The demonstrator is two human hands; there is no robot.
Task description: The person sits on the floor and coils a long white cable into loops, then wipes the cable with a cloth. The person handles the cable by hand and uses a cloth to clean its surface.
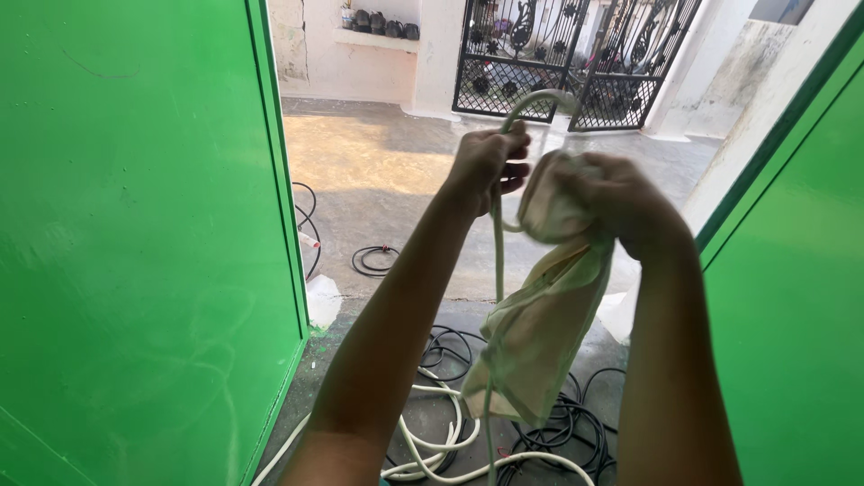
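My left hand [489, 165] is raised in front of me and closed around a pale white cable [498, 252], which loops over the top of both hands and hangs straight down to the floor. My right hand [621, 202] is clenched on a crumpled, dirty cream cloth [540, 333], wrapped around the cable near the loop. The cloth's loose end dangles down between my forearms. Both hands sit close together, almost touching.
Green metal door leaves [135, 243] flank me left and right. On the floor below lie coils of white cable [436, 441] and black cable [562, 423]. A small black coil [373, 261] rests on the concrete yard. An ornate black iron gate [567, 54] closes the far side.
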